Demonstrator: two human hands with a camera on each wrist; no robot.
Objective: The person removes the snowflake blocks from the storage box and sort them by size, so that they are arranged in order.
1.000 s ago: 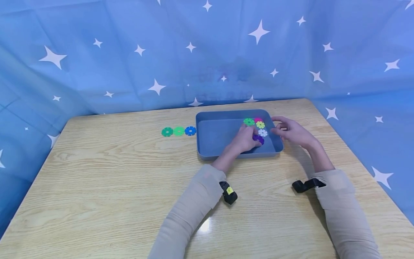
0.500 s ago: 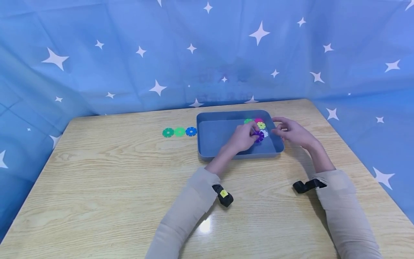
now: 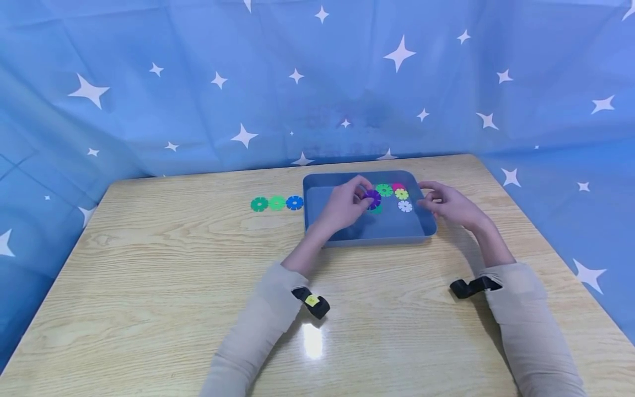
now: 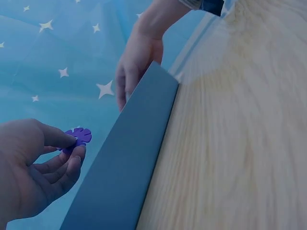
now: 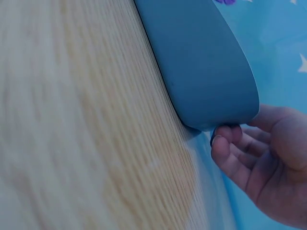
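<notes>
My left hand (image 3: 343,205) pinches a purple notched plastic disc (image 3: 373,199) between thumb and fingers, over the grey-blue tray (image 3: 317,193). In the left wrist view the purple disc (image 4: 80,136) shows beyond the tray's wall (image 4: 127,158), held at the fingertips. My right hand (image 3: 450,204) holds the tray's right edge; in the right wrist view its fingers (image 5: 230,155) curl against the outside of the wall. Inside the tray lie a light green disc (image 3: 384,190), a pink one (image 3: 398,187), a yellow one (image 3: 401,194) and a white one (image 3: 405,206). Another green disc (image 3: 378,210) is partly hidden beneath the purple one.
Left of the tray, a dark green disc (image 3: 259,204), a light green disc (image 3: 276,203) and a blue disc (image 3: 295,203) lie in a row on the wooden table (image 3: 173,275). A blue cloth with white stars (image 3: 198,110) hangs behind the table.
My left hand has lifted the purple disc from the tray's right part and moved it left, uncovering the white and light green discs. My right hand stays at the tray's edge.
</notes>
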